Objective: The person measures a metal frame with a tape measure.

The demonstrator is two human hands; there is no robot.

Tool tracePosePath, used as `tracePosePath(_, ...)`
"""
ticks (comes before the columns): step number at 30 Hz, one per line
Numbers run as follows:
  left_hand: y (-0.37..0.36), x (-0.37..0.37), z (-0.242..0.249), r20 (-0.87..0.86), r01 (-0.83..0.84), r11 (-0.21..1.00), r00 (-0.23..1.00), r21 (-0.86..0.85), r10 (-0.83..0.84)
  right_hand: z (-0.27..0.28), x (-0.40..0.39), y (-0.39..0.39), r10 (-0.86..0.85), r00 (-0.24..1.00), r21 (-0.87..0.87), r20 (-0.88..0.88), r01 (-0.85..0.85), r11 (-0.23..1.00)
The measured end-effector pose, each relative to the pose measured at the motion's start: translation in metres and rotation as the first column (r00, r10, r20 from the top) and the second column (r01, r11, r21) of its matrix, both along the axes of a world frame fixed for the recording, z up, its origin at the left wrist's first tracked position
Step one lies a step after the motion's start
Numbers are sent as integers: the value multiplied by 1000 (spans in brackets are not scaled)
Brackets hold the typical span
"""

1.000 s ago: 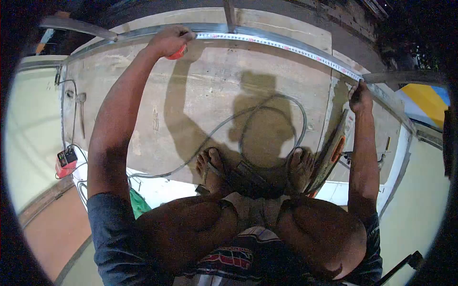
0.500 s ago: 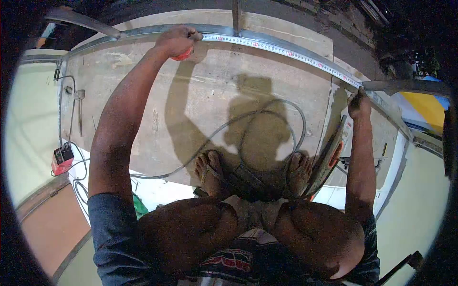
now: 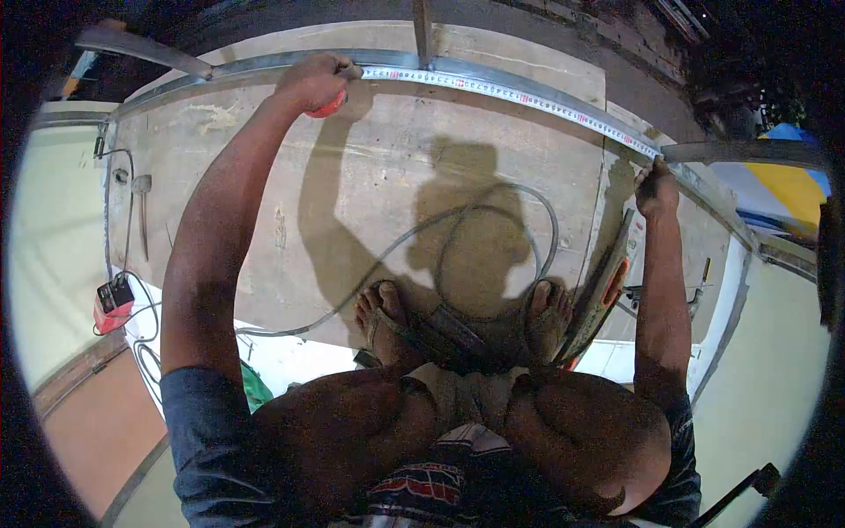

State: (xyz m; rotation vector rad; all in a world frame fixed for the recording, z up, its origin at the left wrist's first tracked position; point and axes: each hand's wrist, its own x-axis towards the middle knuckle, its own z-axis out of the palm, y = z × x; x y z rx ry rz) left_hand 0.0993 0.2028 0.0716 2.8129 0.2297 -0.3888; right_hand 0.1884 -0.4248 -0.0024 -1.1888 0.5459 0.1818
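A white-bladed tape measure (image 3: 506,92) is stretched along a long metal bar (image 3: 546,92) across the far side of the board. My left hand (image 3: 315,81) is closed round the red tape case, most of which the palm and fingers hide. At the blade's other end my right hand (image 3: 657,187) pinches the tip against the bar, close to where a side bar (image 3: 739,153) joins it. Another crosspiece (image 3: 422,33) meets the long bar near its middle.
Plywood (image 3: 370,167) lies under my feet, with a looped grey cable (image 3: 553,220) over it. A spirit level (image 3: 607,290) leans by my right foot. A hammer (image 3: 143,216) and a red-and-black box (image 3: 114,302) with cables are at left. A clamp-like metal tool (image 3: 695,290) lies at right.
The view has shifted slightly, so the bar and both hands appear a little further left. Both hands keep their hold, and the tape stays stretched along the bar.
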Motion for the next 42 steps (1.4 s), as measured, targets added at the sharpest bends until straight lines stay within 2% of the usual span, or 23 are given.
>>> tracePosePath(1,-2,-1,5,-38,-18,1000,999,-23,17,-2,2,0,-4,1000,-1,1,4,1000)
tracePosePath(3,-7,-6,10,-3,-7,1000,1000,-14,7,-6,5,3,-135,991,-29,-21,135,990)
tracePosePath(8,-6,-6,10,26,-2,1000,1000,16,2,-4,5,1,-89,995,-13,-44,88,996)
tracePosePath(10,-9,-6,14,-13,-28,999,1000,-25,28,-1,3,5,-96,994,-20,-55,95,995)
tracePosePath(13,-4,-2,7,-52,-20,1000,998,-12,19,13,-6,21,-96,995,-61,-36,93,994)
tracePosePath(15,-3,-3,5,-8,15,1000,1000,24,-14,36,-13,43,-158,985,-166,-73,145,975)
tracePosePath(17,-3,-2,4,34,51,997,998,63,-53,16,-3,24,-150,987,-108,-60,143,984)
tracePosePath(21,-3,0,5,-17,24,999,1000,41,-23,18,-7,25,-132,989,-111,-71,124,986)
tracePosePath(24,-3,0,5,-27,24,1000,999,14,-24,15,-3,30,-142,990,-19,-12,142,990)
tracePosePath(26,1,1,2,-40,21,1000,999,5,-20,21,-8,34,-168,986,-17,-12,168,986)
tracePosePath(28,4,2,-4,26,29,997,999,73,-31,24,-11,34,-190,982,-14,-13,190,982)
tracePosePath(30,7,1,-7,34,35,998,999,54,-37,22,-10,32,-150,988,-58,-29,148,987)
tracePosePath(32,6,-1,-6,43,42,999,998,35,-44,19,-7,31,-179,983,-75,-51,175,982)
tracePosePath(34,4,-3,-6,69,91,980,992,178,-105,14,-5,26,-207,976,-91,-70,201,975)
tracePosePath(35,3,-2,-5,70,95,979,992,179,-109,11,-5,22,-173,983,-82,-63,167,982)
tracePosePath(37,-3,0,7,-99,-37,998,995,-48,32,4,-1,17,-141,989,-73,-53,137,988)
tracePosePath(38,-8,-2,12,-98,-34,998,995,-48,29,0,2,15,-152,986,-91,-72,146,985)
tracePosePath(40,-15,-7,17,10,-31,998,999,47,30,9,-2,21,-168,982,-111,-90,158,981)
tracePosePath(42,-11,-5,15,-6,-5,999,1000,36,5,18,-7,28,-148,987,-98,-67,141,985)
